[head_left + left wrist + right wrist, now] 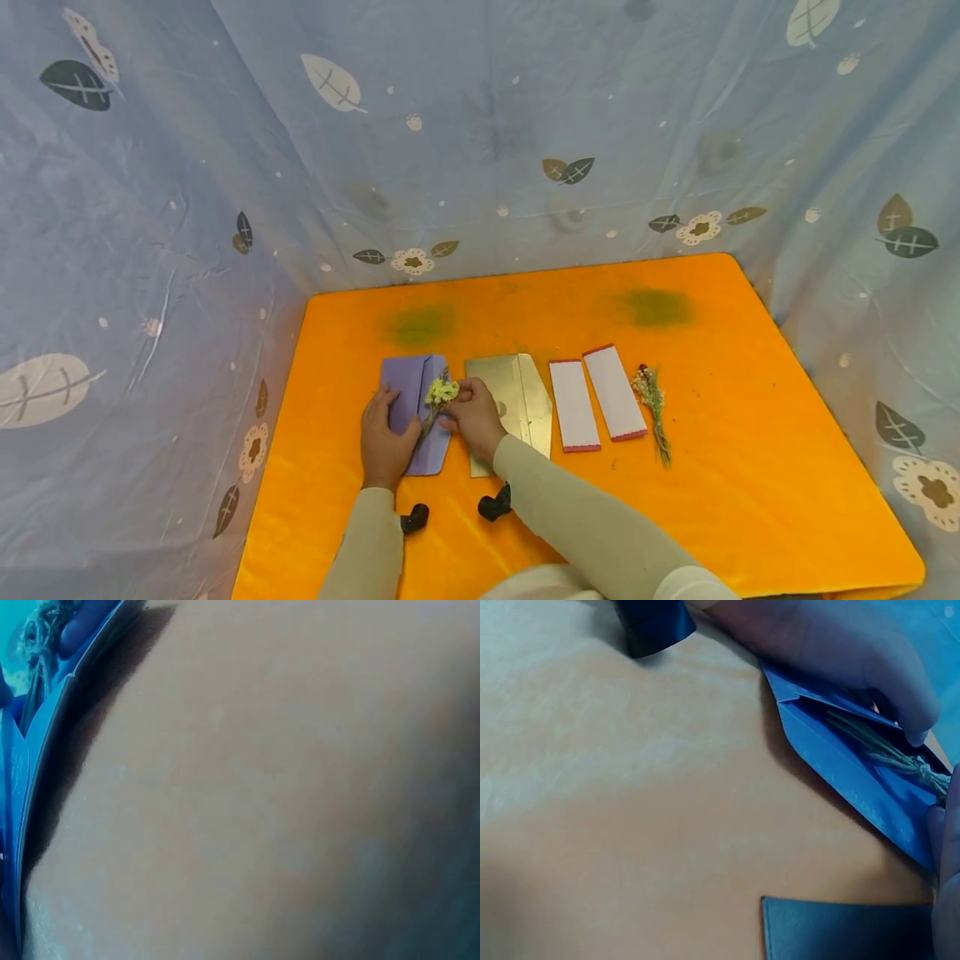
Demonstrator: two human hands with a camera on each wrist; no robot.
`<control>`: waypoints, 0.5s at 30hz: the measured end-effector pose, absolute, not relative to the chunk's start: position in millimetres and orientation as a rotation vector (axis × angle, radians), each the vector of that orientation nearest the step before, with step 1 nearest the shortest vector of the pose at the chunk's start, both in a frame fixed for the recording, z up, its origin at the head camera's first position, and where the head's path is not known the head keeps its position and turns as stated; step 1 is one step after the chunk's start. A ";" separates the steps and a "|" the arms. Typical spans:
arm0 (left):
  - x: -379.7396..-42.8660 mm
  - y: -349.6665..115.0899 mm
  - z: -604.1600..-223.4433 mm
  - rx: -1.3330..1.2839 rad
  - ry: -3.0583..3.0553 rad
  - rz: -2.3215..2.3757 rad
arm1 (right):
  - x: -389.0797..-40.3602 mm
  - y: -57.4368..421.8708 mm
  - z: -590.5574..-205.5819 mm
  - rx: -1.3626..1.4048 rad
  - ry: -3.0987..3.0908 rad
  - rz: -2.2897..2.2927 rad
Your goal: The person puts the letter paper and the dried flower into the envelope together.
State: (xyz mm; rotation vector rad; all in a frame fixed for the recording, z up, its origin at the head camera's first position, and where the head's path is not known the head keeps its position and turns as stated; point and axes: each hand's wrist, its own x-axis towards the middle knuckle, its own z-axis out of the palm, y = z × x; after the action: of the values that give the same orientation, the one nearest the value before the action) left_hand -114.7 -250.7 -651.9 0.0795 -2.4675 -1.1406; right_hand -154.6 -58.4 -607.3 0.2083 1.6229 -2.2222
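Note:
A purple envelope [405, 379] lies in front of me, its flap side open toward the right. My left hand [384, 442] holds its left part, with the thumb at the mouth. Between my right hand's [474, 412] fingers and thumb is a small bunch of yellow dried flowers [442, 390], pinched over the envelope's opening. In the right wrist view the tied stems [900, 759] lie inside the gaping mouth, which shows blue there. Just right of it is a gold envelope [532, 400], partly under my right hand and forearm.
Two white cards with red ends, a left card [575, 406] and a right card [615, 392], lie right of the gold envelope. Beyond them rests another dried flower bunch [656, 408]. An orange cloth [750, 467] covers the table; patterned curtains [487, 167] surround it.

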 end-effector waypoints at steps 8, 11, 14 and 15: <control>-114.3 -250.6 -653.0 0.053 -2.453 -1.130 | -154.9 -65.1 -608.1 0.197 1.644 -2.192; -114.5 -251.3 -653.8 0.051 -2.458 -1.128 | -154.7 -67.9 -607.2 0.194 1.636 -2.179; -114.8 -252.0 -653.9 0.057 -2.463 -1.141 | -155.4 -71.5 -606.5 0.190 1.640 -2.159; -114.8 -252.1 -653.8 0.061 -2.464 -1.146 | -155.9 -72.9 -605.7 0.187 1.642 -2.153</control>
State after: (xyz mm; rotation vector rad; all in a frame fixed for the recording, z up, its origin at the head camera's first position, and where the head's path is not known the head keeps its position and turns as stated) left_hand -114.8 -252.1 -653.8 0.0612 -2.4643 -1.1459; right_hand -155.9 -72.9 -605.7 0.1867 1.6417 -2.1533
